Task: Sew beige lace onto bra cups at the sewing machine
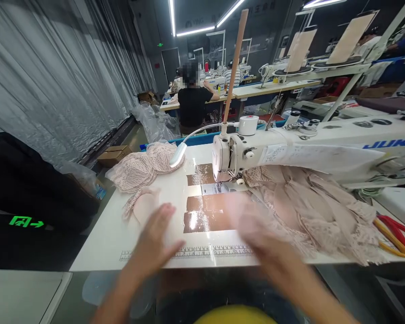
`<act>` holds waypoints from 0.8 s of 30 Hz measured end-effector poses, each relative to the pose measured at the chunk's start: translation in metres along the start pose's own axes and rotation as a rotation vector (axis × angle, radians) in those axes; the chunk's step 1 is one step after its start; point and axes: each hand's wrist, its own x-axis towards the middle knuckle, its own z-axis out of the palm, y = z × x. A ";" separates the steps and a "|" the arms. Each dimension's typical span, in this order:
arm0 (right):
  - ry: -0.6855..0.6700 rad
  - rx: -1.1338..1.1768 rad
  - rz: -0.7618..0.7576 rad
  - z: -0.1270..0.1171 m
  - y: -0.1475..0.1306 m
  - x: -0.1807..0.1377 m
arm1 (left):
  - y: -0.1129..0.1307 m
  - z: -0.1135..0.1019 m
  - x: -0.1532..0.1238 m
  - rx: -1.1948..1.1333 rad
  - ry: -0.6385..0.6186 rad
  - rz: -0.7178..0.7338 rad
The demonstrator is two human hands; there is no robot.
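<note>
My left hand [154,240] is over the left of the sewing table, thumb and fingers apart. Its fingertips are at the edge of a beige bra cup [144,208] with lace trim; whether they touch it I cannot tell. Behind that cup lies a pair of lace-covered bra cups [138,168]. My right hand [253,225] is smeared by motion in front of the sewing machine [226,157], near a heap of beige lace fabric [300,202]. Its fingers are too blurred to read. Brown tape strips [205,204] cover the table around the needle plate [209,189].
A ruler scale [216,252] runs along the table's front edge. Red-handled and yellow-handled tools [396,234] lie at the right. A bent lamp [178,155] and a wooden rod [235,67] rise by the machine head. Ahead, a person in black [192,105] sits at another table.
</note>
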 end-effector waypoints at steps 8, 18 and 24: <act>-0.173 0.014 -0.377 0.026 -0.046 0.001 | 0.066 0.024 -0.024 -0.688 -0.361 -0.064; -0.010 -0.171 -0.074 0.002 -0.026 0.016 | 0.048 0.016 -0.031 -0.995 -0.444 -0.205; -0.794 0.575 0.284 0.025 -0.017 0.022 | 0.071 0.016 -0.012 -1.322 -0.488 0.006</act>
